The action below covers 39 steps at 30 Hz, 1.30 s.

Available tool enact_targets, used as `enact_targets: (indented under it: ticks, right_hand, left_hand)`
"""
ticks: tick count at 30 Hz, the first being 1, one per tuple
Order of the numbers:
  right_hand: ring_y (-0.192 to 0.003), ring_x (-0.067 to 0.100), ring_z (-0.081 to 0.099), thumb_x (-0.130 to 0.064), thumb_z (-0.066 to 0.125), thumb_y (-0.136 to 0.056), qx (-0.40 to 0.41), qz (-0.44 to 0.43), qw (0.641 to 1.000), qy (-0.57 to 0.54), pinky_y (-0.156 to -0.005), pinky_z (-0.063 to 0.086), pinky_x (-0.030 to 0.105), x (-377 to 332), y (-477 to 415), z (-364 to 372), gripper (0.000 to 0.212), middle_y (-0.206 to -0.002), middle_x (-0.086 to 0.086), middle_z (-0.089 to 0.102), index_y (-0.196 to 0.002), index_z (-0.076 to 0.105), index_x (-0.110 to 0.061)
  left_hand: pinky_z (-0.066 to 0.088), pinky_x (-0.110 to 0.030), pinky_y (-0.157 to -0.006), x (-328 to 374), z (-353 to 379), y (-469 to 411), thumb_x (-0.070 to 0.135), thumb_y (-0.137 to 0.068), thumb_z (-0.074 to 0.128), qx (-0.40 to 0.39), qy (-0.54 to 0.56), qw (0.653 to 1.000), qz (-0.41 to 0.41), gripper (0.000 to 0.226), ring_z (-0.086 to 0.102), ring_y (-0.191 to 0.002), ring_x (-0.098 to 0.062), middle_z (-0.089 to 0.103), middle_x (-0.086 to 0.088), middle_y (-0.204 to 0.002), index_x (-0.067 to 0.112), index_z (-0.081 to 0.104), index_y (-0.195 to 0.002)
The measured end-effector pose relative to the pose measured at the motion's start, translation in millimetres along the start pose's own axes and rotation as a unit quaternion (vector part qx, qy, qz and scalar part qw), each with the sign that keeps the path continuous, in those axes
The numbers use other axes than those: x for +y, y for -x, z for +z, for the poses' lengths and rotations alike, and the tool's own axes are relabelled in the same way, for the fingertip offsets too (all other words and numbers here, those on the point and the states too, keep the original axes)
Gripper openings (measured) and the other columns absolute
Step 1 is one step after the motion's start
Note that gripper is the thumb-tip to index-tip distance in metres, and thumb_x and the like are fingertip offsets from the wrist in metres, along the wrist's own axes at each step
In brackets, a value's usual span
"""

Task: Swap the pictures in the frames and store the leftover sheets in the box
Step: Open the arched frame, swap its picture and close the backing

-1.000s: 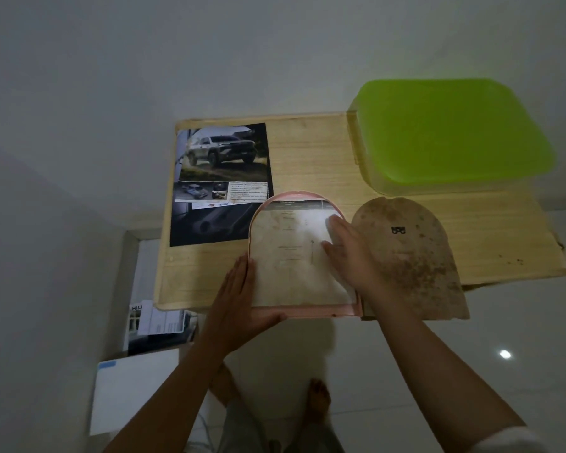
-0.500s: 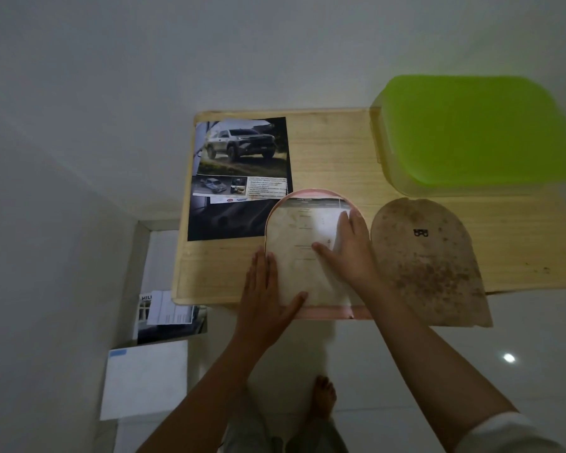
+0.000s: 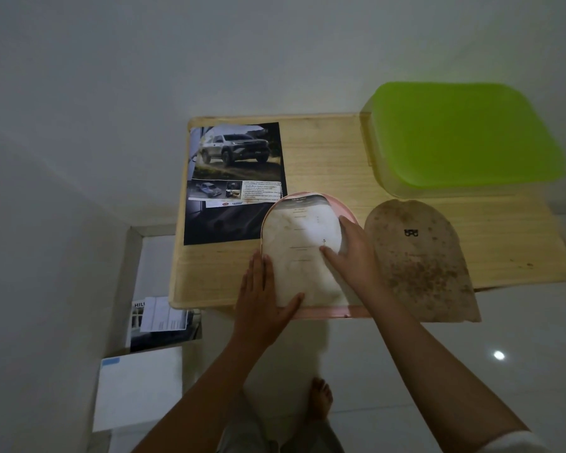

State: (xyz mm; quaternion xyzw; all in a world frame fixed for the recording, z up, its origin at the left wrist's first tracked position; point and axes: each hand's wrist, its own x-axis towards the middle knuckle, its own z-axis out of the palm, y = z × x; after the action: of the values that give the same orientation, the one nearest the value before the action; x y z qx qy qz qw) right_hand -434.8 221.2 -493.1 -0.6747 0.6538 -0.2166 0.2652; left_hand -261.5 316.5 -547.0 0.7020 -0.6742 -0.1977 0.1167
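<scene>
Head view, 1 camera. My left hand lies flat, fingers straight, along the left edge of the pink frame, with the thumb across the lower left corner of the stained sheet. My right hand presses flat on the sheet's right half, thumb spread leftward. Neither hand grips anything.

The frame sits at the near edge of the wooden table. Its arched end points away from me and its long axis runs near to far. The brown backing board lies just right of it, with the car poster to the left and the green-lidded box far right.
</scene>
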Motion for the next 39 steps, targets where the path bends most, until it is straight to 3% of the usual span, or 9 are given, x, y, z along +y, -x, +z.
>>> enact_targets:
  ticks: [8,12,18,23,27,29,32,35,39]
  right_hand:
    - [-0.125,0.017,0.047,-0.012,0.069,-0.081,0.054,0.131,0.980,-0.140,-0.098,0.032,0.015,12.1,36.2,-8.6,0.054,-0.134,0.005,0.053,-0.131,0.049,-0.009]
    - [-0.117,0.016,0.052,-0.015,0.069,-0.081,0.047,0.173,0.956,-0.234,-0.101,0.044,0.033,11.7,42.3,-13.6,0.050,-0.130,0.004,0.056,-0.128,0.052,-0.017]
    - [-0.132,0.014,0.036,-0.010,0.063,-0.085,-0.020,0.160,0.955,-0.248,-0.106,0.034,0.030,3.4,47.6,-21.1,0.061,-0.146,-0.002,0.037,-0.139,0.037,-0.021]
    - [-0.132,0.009,0.037,-0.005,0.059,-0.087,-0.007,0.119,0.954,-0.277,-0.105,0.035,0.025,-9.2,55.3,-40.2,0.061,-0.146,-0.006,0.037,-0.140,0.035,-0.023]
    - [-0.126,0.004,0.046,-0.002,0.059,-0.087,0.019,0.078,0.942,-0.327,-0.102,0.043,0.029,-2.4,59.4,-72.4,0.060,-0.143,-0.007,0.043,-0.135,0.040,-0.031]
    - [-0.125,0.008,0.049,0.000,0.059,-0.086,0.033,0.071,0.935,-0.346,-0.100,0.046,0.032,10.8,61.2,-93.7,0.059,-0.141,-0.005,0.047,-0.134,0.042,-0.032]
    - [-0.120,0.010,0.054,-0.001,0.059,-0.086,0.034,0.083,0.930,-0.355,-0.095,0.050,0.032,41.9,64.1,-131.3,0.059,-0.134,-0.007,0.052,-0.136,0.043,-0.028]
    - [-0.123,0.010,0.051,-0.001,0.060,-0.086,0.051,0.106,0.933,-0.341,-0.100,0.046,0.039,92.6,66.2,-172.1,0.058,-0.137,-0.007,0.050,-0.135,0.044,-0.029]
    - [-0.127,0.015,0.046,-0.001,0.060,-0.086,0.045,0.138,0.946,-0.290,-0.105,0.040,0.041,165.6,60.8,-220.3,0.058,-0.141,-0.002,0.046,-0.136,0.043,-0.025]
  left_hand:
    - [-0.001,-0.033,-0.115,0.2,-0.4,-1.1,0.073,-0.081,0.025,0.001,0.010,1.000,0.001,0.097,-0.009,-0.143,-0.020,-0.015,-0.009,-0.154,0.011,-0.010,-0.147]
    - [-0.003,-0.032,-0.115,1.4,-3.2,-0.2,0.075,-0.078,0.020,-0.009,0.035,0.999,-0.003,0.097,-0.013,-0.142,-0.017,-0.014,-0.009,-0.155,0.014,-0.015,-0.145]
    - [-0.005,-0.031,-0.116,2.0,-7.8,-1.7,0.074,-0.076,0.016,-0.020,0.065,0.998,-0.012,0.096,-0.013,-0.143,-0.018,-0.015,-0.008,-0.156,0.014,-0.012,-0.146]
    - [0.004,-0.037,-0.119,12.7,-14.7,-5.6,0.069,-0.082,0.010,-0.009,0.091,0.996,-0.005,0.087,-0.007,-0.144,-0.021,-0.011,-0.008,-0.156,0.014,-0.004,-0.147]
    - [0.005,-0.039,-0.118,45.1,-28.6,-18.1,0.052,-0.094,0.025,0.025,0.137,0.989,0.052,0.067,-0.002,-0.145,-0.023,-0.001,-0.008,-0.157,0.015,0.012,-0.147]
    - [0.007,-0.035,-0.115,74.4,-36.2,-24.0,0.043,-0.097,0.032,0.004,0.192,0.980,0.052,0.060,0.005,-0.144,-0.024,0.006,-0.006,-0.156,0.014,0.017,-0.147]
    - [0.028,-0.028,-0.106,121.9,-31.2,-38.6,0.045,-0.092,0.044,-0.059,0.285,0.956,0.037,0.062,0.031,-0.133,-0.022,0.029,-0.005,-0.146,0.017,0.024,-0.143]
    - [0.051,-0.043,-0.090,163.9,-6.5,-54.2,0.062,-0.079,0.051,-0.052,0.358,0.932,-0.027,0.058,0.055,-0.107,-0.017,0.054,-0.002,-0.119,0.027,0.043,-0.125]
    - [0.052,-0.031,-0.084,232.0,27.8,-63.4,0.024,-0.083,0.065,-0.045,0.422,0.905,-0.035,0.041,0.058,-0.104,-0.015,0.058,0.003,-0.112,0.036,0.046,-0.118]
